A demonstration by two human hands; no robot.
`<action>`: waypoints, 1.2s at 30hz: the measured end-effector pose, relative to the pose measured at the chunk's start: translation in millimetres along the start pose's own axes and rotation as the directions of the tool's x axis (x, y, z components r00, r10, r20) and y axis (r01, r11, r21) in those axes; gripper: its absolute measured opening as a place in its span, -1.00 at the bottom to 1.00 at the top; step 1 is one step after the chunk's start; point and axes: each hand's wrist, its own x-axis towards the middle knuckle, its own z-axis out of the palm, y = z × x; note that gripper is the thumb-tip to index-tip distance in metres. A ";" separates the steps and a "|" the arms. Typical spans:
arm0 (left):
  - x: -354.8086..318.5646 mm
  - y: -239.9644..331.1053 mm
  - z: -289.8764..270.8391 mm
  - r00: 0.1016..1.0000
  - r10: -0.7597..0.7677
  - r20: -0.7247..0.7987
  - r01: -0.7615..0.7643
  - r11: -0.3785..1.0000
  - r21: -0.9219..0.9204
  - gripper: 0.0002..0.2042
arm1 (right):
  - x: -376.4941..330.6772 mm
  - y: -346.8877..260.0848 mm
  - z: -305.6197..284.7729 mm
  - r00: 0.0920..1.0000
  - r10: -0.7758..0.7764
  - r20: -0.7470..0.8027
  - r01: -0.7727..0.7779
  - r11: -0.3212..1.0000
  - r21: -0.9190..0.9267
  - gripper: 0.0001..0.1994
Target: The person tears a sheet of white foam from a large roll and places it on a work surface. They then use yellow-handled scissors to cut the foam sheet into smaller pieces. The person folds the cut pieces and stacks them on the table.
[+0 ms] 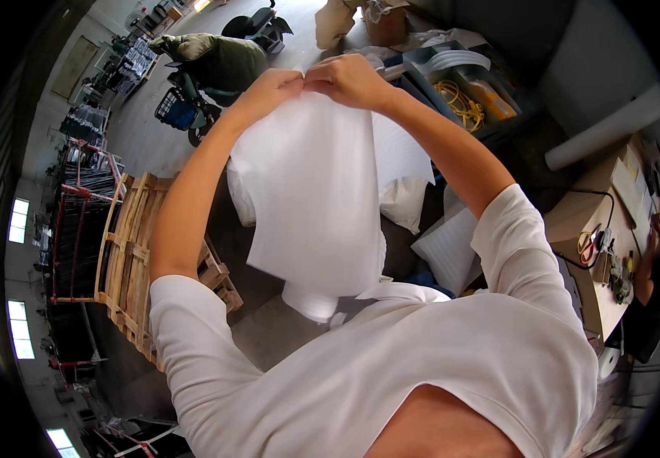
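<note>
White sheet (314, 191) hangs in front of the person, between the forearms. Left hand (270, 90) and right hand (351, 80) meet at its top edge, fingers (322, 75) of both clamped on it, knuckles close together. Likely why: pinching mid-edge with arms out lets it drop freely under its own weight, away from the wooden pallet (133, 252) at left. Looks thin, soft, maybe foam; smooth, faint lengthwise bands, lower left corner squarish. White bundle (313, 305) shows just past the lower edge; can't tell if they touch.
</note>
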 end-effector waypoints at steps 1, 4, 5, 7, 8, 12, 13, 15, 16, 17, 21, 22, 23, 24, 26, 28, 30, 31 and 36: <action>-2.9 -6.1 0.1 0.997 -0.057 -0.052 0.053 0.996 -0.072 -0.80 | -2.7 -8.9 -1.1 0.989 -0.103 -0.107 0.097 0.993 -0.062 -0.92; -28.4 -51.9 -12.0 0.964 -0.163 -0.210 0.166 0.986 -0.005 -0.80 | -17.1 -39.5 -13.8 0.954 -0.222 -0.203 0.205 0.974 -0.100 -0.93; -43.4 -84.2 -26.2 0.957 -0.121 -0.262 0.181 0.959 0.220 -0.80 | -24.9 -47.0 -23.9 0.951 -0.231 -0.205 0.217 0.972 -0.088 -0.92; -93.3 -142.9 -47.1 0.899 -0.186 -0.397 0.351 0.847 0.399 -0.79 | -51.3 -45.9 -45.1 0.943 -0.210 -0.257 0.230 0.972 0.048 -0.93; -127.5 -162.8 -59.9 0.859 -0.286 -0.426 0.462 0.791 0.400 -0.79 | -71.3 -42.9 -65.6 0.974 -0.112 -0.199 0.128 0.989 0.074 -0.89; -242.9 -200.6 -75.1 0.662 -0.514 -0.546 0.745 0.532 0.402 -0.80 | -163.5 3.8 -145.2 0.769 0.310 -0.559 -0.207 0.948 0.241 -0.66; -282.2 -218.3 -81.1 0.608 -0.566 -0.557 0.794 0.448 0.411 -0.81 | -178.8 14.9 -164.0 0.666 0.401 -0.629 -0.324 0.915 0.241 -0.64; -311.7 -226.9 -82.1 0.559 -0.608 -0.564 0.828 0.371 0.421 -0.83 | -201.1 29.5 -197.0 0.606 0.375 -0.701 -0.404 0.905 0.135 -0.64; -312.0 -219.4 -79.8 0.563 -0.605 -0.563 0.826 0.375 0.422 -0.84 | -195.9 30.3 -198.3 0.658 0.347 -0.668 -0.365 0.923 0.121 -0.64; -310.0 -211.3 -77.8 0.567 -0.602 -0.563 0.823 0.380 0.423 -0.85 | -190.7 31.9 -199.5 0.705 0.316 -0.634 -0.324 0.940 0.108 -0.64; -225.2 -172.1 -59.5 0.755 -0.412 -0.509 0.641 0.625 0.445 -0.70 | -126.3 14.2 -162.1 0.930 0.230 -0.287 -0.221 0.973 0.061 -0.63; -199.4 -161.1 -52.5 0.846 -0.272 -0.459 0.485 0.750 0.450 -0.71 | -106.2 13.0 -142.3 0.964 0.121 -0.235 -0.116 0.993 0.039 -0.65; -158.0 -142.3 -36.9 0.885 -0.217 -0.413 0.387 0.835 0.390 -0.73 | -90.6 14.9 -124.5 0.989 0.004 -0.151 -0.008 1.000 -0.027 -0.72; -130.3 -126.1 -26.7 0.899 -0.220 -0.377 0.366 0.851 0.377 -0.74 | -68.9 2.0 -101.2 0.992 -0.050 -0.118 0.051 0.999 0.000 -0.78; -71.1 -86.8 -3.2 0.931 -0.242 -0.274 0.326 0.888 0.323 -0.79 | -42.3 -1.5 -62.0 0.975 -0.199 -0.095 0.187 0.975 -0.122 -0.80; -32.4 -35.4 25.8 0.973 -0.151 -0.173 0.192 0.949 0.250 -0.90 | -22.7 -13.8 -28.8 0.961 -0.247 -0.126 0.236 0.967 -0.094 -0.84; -12.8 -71.4 39.7 0.971 0.129 -0.202 -0.114 0.990 0.085 -0.80 | -4.6 -36.0 -0.1 0.925 -0.337 -0.176 0.326 0.941 -0.089 -0.85; -8.2 -97.9 46.9 0.939 0.215 -0.269 -0.226 0.974 -0.007 -0.74 | 0.6 -46.1 17.0 0.897 -0.379 -0.227 0.374 0.925 -0.066 -0.84; 8.4 -76.4 54.7 0.968 0.214 -0.134 -0.217 0.976 -0.010 -0.70 | -12.1 -52.9 20.3 0.929 -0.369 -0.027 0.362 0.923 -0.134 -0.67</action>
